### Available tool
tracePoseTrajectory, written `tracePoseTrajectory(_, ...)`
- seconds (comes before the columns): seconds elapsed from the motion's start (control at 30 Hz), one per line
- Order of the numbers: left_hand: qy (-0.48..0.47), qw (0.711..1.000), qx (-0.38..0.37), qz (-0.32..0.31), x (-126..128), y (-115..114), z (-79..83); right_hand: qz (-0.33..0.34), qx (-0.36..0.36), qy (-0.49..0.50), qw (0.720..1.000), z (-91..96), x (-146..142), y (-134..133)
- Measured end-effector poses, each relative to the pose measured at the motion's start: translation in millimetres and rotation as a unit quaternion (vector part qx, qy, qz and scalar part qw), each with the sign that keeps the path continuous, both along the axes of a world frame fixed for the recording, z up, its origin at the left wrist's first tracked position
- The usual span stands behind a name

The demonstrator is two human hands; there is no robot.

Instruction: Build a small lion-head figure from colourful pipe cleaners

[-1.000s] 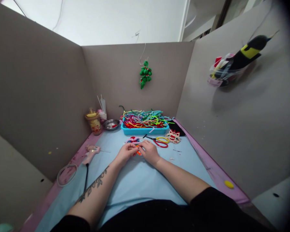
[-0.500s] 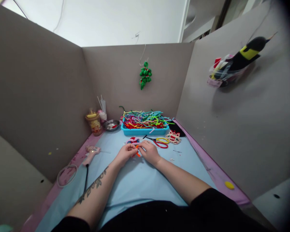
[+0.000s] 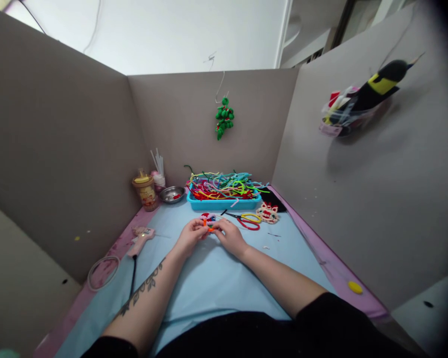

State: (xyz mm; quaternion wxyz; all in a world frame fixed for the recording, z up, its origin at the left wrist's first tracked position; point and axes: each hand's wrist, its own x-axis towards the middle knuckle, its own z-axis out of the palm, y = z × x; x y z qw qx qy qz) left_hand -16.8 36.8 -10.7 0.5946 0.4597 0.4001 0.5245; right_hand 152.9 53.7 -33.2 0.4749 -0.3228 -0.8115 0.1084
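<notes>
My left hand [image 3: 189,234] and my right hand [image 3: 229,235] meet over the light blue table mat [image 3: 209,283]. Both pinch a small orange pipe-cleaner piece [image 3: 210,227] between their fingertips. Just beyond the fingers lies a small red, white and blue pipe-cleaner figure [image 3: 208,217]. Red and yellow handled scissors [image 3: 246,219] lie to the right of my right hand. A turquoise tray [image 3: 224,201] heaped with coloured pipe cleaners stands behind them.
A pink glue gun [image 3: 141,236] with a black cord lies at the left, a wire ring [image 3: 103,271] nearer me. A jar [image 3: 146,189], a cup of sticks and a metal bowl [image 3: 172,193] stand at the back left. Grey partition walls enclose the desk; a green ornament [image 3: 224,117] hangs behind.
The orange piece has turned between my fingertips and sits higher and more tucked in. Both hands stay in the same place.
</notes>
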Motion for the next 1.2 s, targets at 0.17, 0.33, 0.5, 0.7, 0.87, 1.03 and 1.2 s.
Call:
tracePoseTrajectory(0.17, 0.062, 0.996, -0.011, -0.066, -6, 1, 2.5, 0.055, 0.018, -0.033, 0.998, 3.4, 7, 4)
tracePoseTrajectory(0.33, 0.046, 0.998, -0.035, -0.025, -9, 2, 4.5, 0.047, -0.002, -0.022, 0.999, 4.2, 9, 6)
tracePoseTrajectory(0.5, 0.031, 1.000, -0.004, -0.003, -6, 1, 2.7, 0.041, -0.045, 0.019, 0.998, 0.6, 7, 4)
tracePoseTrajectory(0.7, 0.060, 0.998, 0.019, -0.007, -3, 0, 2.6, 0.065, -0.053, 0.014, 0.996, 4.1, 3, 0)
tracePoseTrajectory(0.87, 0.124, 0.989, 0.062, -0.048, -6, 1, 5.0, 0.059, -0.078, 0.029, 0.995, 11.1, 6, -1)
tracePoseTrajectory(1.03, 0.209, 0.965, 0.110, -0.109, -10, -1, 5.8, 0.135, -0.122, 0.024, 0.983, 17.4, 14, -1)
tracePoseTrajectory(1.2, 0.239, 0.935, 0.116, -0.233, -15, -3, 8.2, 0.277, -0.163, -0.031, 0.946, 24.9, 21, -1)
